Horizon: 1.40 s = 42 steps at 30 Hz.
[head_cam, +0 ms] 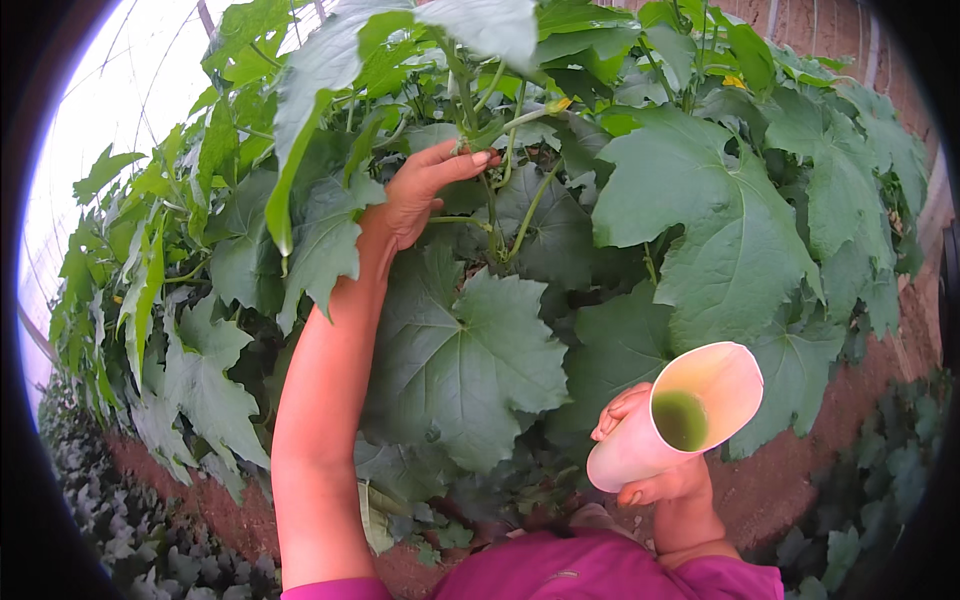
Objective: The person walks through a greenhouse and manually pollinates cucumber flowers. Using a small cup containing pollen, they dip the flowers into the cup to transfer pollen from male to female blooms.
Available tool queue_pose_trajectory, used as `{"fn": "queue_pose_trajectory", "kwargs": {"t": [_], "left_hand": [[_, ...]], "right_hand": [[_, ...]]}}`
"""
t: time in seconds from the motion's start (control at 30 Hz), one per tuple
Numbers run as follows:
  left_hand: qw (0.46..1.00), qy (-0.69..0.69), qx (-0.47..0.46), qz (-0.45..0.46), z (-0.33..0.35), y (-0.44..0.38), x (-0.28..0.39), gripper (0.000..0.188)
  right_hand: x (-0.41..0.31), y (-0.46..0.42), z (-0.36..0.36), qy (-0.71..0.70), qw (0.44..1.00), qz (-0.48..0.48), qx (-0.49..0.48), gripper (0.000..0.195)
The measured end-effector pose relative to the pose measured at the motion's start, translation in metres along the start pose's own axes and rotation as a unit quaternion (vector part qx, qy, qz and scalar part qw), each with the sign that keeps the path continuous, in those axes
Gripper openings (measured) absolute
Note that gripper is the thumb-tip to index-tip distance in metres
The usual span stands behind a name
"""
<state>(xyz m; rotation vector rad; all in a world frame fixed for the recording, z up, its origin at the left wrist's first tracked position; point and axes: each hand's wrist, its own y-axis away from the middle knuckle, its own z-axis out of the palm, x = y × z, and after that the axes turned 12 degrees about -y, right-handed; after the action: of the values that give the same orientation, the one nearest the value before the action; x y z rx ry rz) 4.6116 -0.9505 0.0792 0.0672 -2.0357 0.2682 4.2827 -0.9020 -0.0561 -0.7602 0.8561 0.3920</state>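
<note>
My left hand point(426, 180) is raised among the leaves, its thumb and fingers closed around a green vine stem point(491, 195) at a node. From that node a slender young fruit point(521, 120) points to the right, with a yellow flower point(559, 106) at its tip. In my right hand point(660, 484), low and to the right, is a tall whitish cup point(630, 446), tilted so that its mouth faces me. Green liquid point(679, 420) lies inside the cup. A large lobed leaf point(469, 337) hangs between my two forearms.
Dense climbing plants with broad leaves point(712, 195) fill the space before me. Thin support strings hang among them. Brown soil point(780, 487) shows below, with lower foliage point(157, 540) at both bottom corners. Bright translucent sheeting point(97, 97) is at left, an earthen wall point(817, 37) at upper right.
</note>
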Motion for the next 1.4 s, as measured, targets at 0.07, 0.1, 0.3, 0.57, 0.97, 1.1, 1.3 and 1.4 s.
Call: {"fn": "queue_pose_trajectory", "kwargs": {"t": [0.07,0.1,0.3,0.57,0.97,1.1,1.3,1.4], "left_hand": [[0.999,0.022,-0.029,0.022,-0.014,0.005,-0.009,0.040],[0.998,0.033,-0.041,0.033,-0.020,0.008,-0.010,0.039],[0.994,0.053,-0.071,0.058,-0.025,0.024,-0.008,0.036],[0.989,0.073,-0.083,0.097,-0.016,0.022,-0.008,0.042],[0.970,0.188,-0.144,0.056,-0.006,0.019,0.000,0.033],[0.974,0.164,-0.140,0.063,-0.005,0.018,-0.004,0.039],[0.989,0.097,-0.108,0.023,-0.002,0.015,-0.004,0.043],[0.997,0.015,-0.076,-0.014,0.002,0.014,0.006,0.041]], "right_hand": [[0.003,0.006,0.016,0.000,1.000,0.000,0.005,0.079],[0.003,0.009,0.023,-0.004,1.000,0.002,0.009,0.079],[0.002,0.015,0.028,-0.003,1.000,-0.006,0.002,0.080],[0.008,0.007,0.012,-0.082,0.996,0.025,0.003,0.081],[0.002,0.001,-0.020,-0.085,0.994,0.060,-0.033,0.084],[0.006,-0.002,-0.024,-0.088,0.993,0.071,-0.026,0.087],[0.007,-0.009,-0.028,-0.093,0.993,0.077,-0.014,0.092],[0.008,-0.011,-0.032,-0.078,0.993,0.082,-0.014,0.093]]}}
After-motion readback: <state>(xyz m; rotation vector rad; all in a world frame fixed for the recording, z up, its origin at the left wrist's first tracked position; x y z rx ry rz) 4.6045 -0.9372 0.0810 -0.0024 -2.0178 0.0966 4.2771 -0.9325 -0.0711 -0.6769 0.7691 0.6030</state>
